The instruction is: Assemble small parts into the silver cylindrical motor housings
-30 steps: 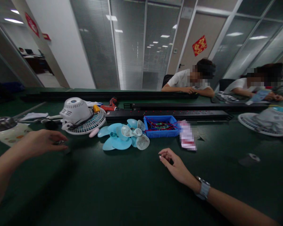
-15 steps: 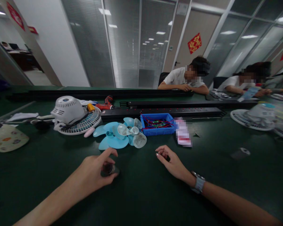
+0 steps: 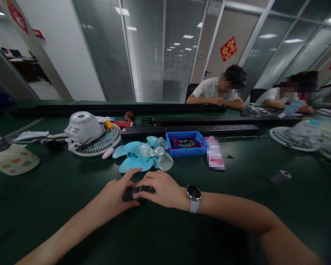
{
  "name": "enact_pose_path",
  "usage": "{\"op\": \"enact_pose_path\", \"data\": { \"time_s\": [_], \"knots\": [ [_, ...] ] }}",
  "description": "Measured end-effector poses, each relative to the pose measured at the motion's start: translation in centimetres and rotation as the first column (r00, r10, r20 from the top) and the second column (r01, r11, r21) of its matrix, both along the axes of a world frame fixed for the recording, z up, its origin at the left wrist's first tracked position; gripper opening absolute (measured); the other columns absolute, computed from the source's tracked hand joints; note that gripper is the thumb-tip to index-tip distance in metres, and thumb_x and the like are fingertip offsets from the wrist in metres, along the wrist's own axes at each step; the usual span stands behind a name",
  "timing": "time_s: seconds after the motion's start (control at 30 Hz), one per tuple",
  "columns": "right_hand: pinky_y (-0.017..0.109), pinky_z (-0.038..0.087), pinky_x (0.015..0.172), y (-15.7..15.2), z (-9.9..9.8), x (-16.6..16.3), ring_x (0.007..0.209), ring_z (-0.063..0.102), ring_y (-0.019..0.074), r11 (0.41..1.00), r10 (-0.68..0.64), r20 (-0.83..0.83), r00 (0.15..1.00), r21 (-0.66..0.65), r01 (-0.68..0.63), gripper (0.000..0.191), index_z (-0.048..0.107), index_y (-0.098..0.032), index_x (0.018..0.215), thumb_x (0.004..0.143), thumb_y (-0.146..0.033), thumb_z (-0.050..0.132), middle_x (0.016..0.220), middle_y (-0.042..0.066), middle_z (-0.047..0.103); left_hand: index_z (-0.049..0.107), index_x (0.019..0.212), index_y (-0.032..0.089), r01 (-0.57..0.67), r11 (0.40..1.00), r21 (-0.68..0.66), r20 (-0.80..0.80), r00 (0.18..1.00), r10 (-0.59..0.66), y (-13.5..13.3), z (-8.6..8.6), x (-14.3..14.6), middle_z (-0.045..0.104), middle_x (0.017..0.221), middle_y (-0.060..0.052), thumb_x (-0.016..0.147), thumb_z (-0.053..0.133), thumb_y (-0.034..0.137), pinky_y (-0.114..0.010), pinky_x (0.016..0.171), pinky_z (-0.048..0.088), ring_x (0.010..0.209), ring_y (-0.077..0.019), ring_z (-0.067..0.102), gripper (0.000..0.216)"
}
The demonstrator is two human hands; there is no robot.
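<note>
In the head view, my left hand (image 3: 113,195) curves around a small dark cylindrical object (image 3: 136,193) with a shiny end, low over the table. The thumb and fingertips of my right hand (image 3: 164,188), which wears a watch (image 3: 194,192) on its wrist, pinch at the same object from the right. Fingers hide most of it, so its kind is unclear. Just beyond both hands lie several blue and clear fan blades (image 3: 139,163). A grey cylinder (image 3: 281,177) stands apart on the right.
Behind the blades are a blue bin (image 3: 187,151) of wires, a fan with a white grille (image 3: 99,147) and a red power drill (image 3: 128,119). A pale jar (image 3: 13,162) stands left. Long black bars (image 3: 193,130) cross the table. People (image 3: 209,92) sit opposite.
My right hand has moved left and now meets my left hand at the small cylindrical object. My left hand stays in nearly the same place. The view has shifted slightly.
</note>
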State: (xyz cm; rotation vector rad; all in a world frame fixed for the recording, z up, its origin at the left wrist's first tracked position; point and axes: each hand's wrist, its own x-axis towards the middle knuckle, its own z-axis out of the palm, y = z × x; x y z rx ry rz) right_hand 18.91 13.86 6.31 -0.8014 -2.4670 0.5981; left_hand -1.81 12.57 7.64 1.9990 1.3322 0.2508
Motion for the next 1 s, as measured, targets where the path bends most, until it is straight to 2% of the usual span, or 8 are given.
{"op": "enact_pose_path", "data": {
  "time_s": [0.17,0.3,0.53,0.67,0.83,1.0],
  "knots": [
    [0.024,0.044,0.076,0.6,-0.4,-0.9,0.089,0.063,0.0132,0.991,0.010,-0.108,0.994,-0.129,-0.024,0.027,0.072,-0.022,0.103,0.089,-0.042,0.061,0.098,0.001,0.071,0.021,0.143,0.032,0.012,1.000,-0.003,0.023,1.000,-0.012,0.1,0.1,-0.3,0.074,0.106,-0.004,0.072,0.072,0.030,-0.041,0.088,0.052,0.102,-0.0294,0.069,0.087],
    [0.025,0.044,0.075,0.3,0.3,-0.6,0.084,0.064,0.0129,0.988,-0.005,-0.080,0.997,-0.156,-0.007,0.023,0.074,-0.021,0.096,0.088,-0.040,0.063,0.093,0.000,0.073,0.020,0.144,0.033,0.019,1.000,-0.013,0.035,0.999,-0.019,0.1,0.0,-0.2,0.074,0.107,-0.003,0.073,0.072,0.031,-0.041,0.088,0.051,0.102,-0.0288,0.069,0.088],
    [0.030,0.041,0.084,0.0,0.7,-1.3,0.092,0.062,0.0151,0.993,-0.017,-0.075,0.997,0.117,0.026,0.015,0.070,-0.018,0.090,0.091,-0.030,0.061,0.094,0.002,0.072,0.031,0.139,0.027,0.023,1.000,0.020,0.022,0.999,-0.023,0.0,0.3,0.1,0.075,0.102,-0.004,0.072,0.072,0.032,-0.038,0.081,0.053,0.094,-0.0278,0.071,0.079],
    [0.029,0.040,0.084,-0.6,0.9,2.1,0.092,0.061,0.0139,0.990,-0.078,-0.171,0.982,0.100,0.096,0.012,0.068,-0.020,0.094,0.090,-0.030,0.062,0.095,0.000,0.070,0.040,0.134,0.028,0.030,0.999,0.041,0.016,0.999,-0.031,0.0,0.2,-0.2,0.074,0.103,-0.001,0.073,0.072,0.032,-0.036,0.085,0.052,0.097,-0.0247,0.069,0.069],
    [0.030,0.038,0.076,-1.4,-1.4,7.2,0.087,0.058,0.0144,0.969,-0.248,-0.006,0.969,-0.022,0.248,0.009,0.071,-0.027,0.093,0.089,-0.032,0.065,0.093,-0.002,0.066,0.058,0.120,0.031,0.044,0.996,0.075,-0.054,0.998,-0.040,-0.2,-0.1,-0.3,0.070,0.112,0.000,0.072,0.075,0.038,-0.036,0.085,0.052,0.100,-0.0253,0.067,0.051],
    [0.033,0.039,0.081,-1.4,-4.2,8.2,0.093,0.056,0.0167,0.971,-0.235,0.102,0.967,-0.012,0.237,0.013,0.070,-0.027,0.098,0.091,-0.032,0.061,0.098,0.001,0.063,0.068,0.104,0.027,0.075,0.993,0.091,-0.069,0.995,-0.069,-0.3,0.1,0.3,0.072,0.103,-0.001,0.075,0.073,0.039,-0.033,0.081,0.053,0.094,-0.0239,0.068,0.033]
  ]
}}
